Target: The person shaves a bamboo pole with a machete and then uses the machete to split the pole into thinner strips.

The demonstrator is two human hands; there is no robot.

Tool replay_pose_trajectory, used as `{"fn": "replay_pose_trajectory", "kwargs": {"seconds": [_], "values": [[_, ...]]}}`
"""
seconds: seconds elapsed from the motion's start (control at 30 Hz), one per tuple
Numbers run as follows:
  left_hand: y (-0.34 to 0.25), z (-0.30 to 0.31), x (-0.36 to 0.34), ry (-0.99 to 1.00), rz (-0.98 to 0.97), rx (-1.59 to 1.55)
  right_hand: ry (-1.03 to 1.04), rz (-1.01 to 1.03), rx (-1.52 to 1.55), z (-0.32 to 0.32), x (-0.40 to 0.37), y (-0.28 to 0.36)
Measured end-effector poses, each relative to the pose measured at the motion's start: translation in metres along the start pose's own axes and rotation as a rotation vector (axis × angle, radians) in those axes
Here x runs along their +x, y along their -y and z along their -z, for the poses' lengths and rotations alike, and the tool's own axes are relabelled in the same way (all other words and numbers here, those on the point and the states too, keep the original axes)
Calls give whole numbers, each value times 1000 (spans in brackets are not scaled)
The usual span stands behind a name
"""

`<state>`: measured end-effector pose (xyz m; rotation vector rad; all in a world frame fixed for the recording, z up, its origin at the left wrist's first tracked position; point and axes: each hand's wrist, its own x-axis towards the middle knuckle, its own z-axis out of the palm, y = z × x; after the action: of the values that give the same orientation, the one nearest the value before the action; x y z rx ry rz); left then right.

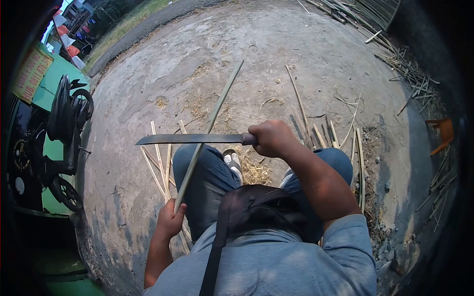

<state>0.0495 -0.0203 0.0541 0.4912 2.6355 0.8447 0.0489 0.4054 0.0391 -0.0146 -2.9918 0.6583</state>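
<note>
Your left hand (170, 220) is closed around the lower end of a long bamboo strip (217, 106). The strip goes up and away from you, over your left knee, and its far end is above the concrete ground (276, 54) in front of you. Your right hand (270, 138) is closed tightly on the handle of a big knife (190, 139). The blade is flat and level, its tip points to your left, and it crosses the bamboo strip near the strip's middle. I cannot tell if the edge touches the strip or is just over it.

You are sitting, and a dark bag (256, 202) lies on your lap with its strap across your chest. Some loose strips (159, 167) lie on the ground under your left knee, and a bigger pile (321, 133) lies just beyond your right hand. A motorcycle (64, 133) stands at the left edge of the ground, well apart from you.
</note>
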Motion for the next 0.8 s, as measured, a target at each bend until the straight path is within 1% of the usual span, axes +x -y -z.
{"fn": "replay_pose_trajectory", "kwargs": {"seconds": [0.03,0.1,0.2,0.3,0.33,0.47,0.57,0.7,0.8], "values": [[0,-1,2,-7,4,3,28,-41,-6,1,3,-4],[3,-1,3,-14,5,24,73,-109,94,8,5,-6],[5,-1,4,-20,-8,51,47,-108,73,3,6,-1],[2,-3,3,-31,-23,60,56,-38,26,3,1,8],[1,-2,4,-27,-20,74,-10,31,56,-2,-1,7],[-2,-1,4,-11,16,79,45,-65,26,0,10,-1],[2,-1,6,-14,15,73,65,-76,39,1,15,-1],[7,-3,6,-28,2,67,-26,13,27,2,7,13],[-1,-1,3,-9,5,85,-34,63,25,-6,2,19]]}}
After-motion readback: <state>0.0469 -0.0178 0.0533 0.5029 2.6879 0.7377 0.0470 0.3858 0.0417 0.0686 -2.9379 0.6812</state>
